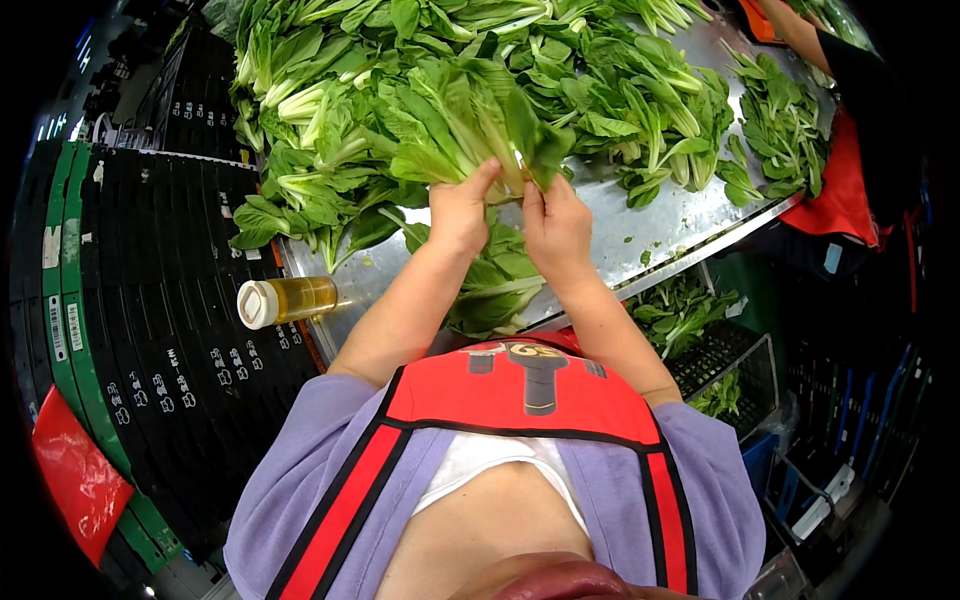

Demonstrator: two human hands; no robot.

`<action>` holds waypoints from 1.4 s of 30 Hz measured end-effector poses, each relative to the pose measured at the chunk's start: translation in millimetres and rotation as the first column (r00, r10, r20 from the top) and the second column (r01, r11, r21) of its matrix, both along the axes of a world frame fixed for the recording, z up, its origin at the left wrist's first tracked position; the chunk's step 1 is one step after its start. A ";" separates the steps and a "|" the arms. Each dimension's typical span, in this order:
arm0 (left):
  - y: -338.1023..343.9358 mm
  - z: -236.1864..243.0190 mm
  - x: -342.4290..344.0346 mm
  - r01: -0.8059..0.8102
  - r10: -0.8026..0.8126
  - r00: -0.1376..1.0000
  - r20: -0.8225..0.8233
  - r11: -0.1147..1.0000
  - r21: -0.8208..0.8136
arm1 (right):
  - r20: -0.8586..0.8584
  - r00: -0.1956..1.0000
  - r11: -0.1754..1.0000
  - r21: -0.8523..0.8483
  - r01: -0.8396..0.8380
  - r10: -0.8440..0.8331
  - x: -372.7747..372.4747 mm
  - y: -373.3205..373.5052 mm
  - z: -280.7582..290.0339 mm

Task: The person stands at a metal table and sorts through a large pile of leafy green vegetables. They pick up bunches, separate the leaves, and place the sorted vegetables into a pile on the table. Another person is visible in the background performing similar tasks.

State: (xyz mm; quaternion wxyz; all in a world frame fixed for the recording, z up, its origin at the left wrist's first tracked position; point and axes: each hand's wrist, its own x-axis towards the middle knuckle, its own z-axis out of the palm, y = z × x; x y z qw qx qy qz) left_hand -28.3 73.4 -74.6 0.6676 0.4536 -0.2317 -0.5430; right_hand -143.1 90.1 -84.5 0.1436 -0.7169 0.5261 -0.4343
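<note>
The grip of the left hand (462, 208) closes on the pale stem base of a bok choy (470, 120), the right hand (558, 225) pinching beside it, over the worktop (690, 220), where uneven pulling could snap stalks and a leftward-swinging forearm (395, 315) might topple the lidded bottle (305, 298) near the left edge.

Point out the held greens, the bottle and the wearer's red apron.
Held greens (480, 122), head view: on the leafy stalks.
Bottle (305, 297), head view: on the amber side.
Wearer's red apron (503, 402), head view: on the bib.
</note>
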 end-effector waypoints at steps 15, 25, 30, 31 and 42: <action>2.7 -9.9 1.8 0.177 -0.179 0.977 -0.117 0.984 -0.027 | 0.543 0.838 0.895 0.344 -0.284 0.057 -9.5 -5.3 -5.0; -0.3 -14.2 18.3 0.304 -0.322 0.830 -0.456 0.946 -0.116 | 0.953 0.211 0.832 0.292 -0.471 -0.215 -8.9 5.2 0.4; -1.1 -18.0 21.1 0.416 -0.436 0.892 -0.118 0.895 -0.159 | 0.915 0.368 0.701 0.372 -0.608 -0.166 -14.0 -3.1 -3.5; -1.8 -22.9 21.6 0.417 -0.436 0.892 -0.120 0.895 -0.159 | 0.925 0.365 0.682 0.336 -0.649 -0.108 -14.6 -4.3 -4.5; 15.7 -27.5 5.9 0.261 -0.264 0.948 -0.178 0.964 -0.043 | 0.855 0.503 0.768 0.406 -0.495 -0.127 -12.1 -15.5 -17.0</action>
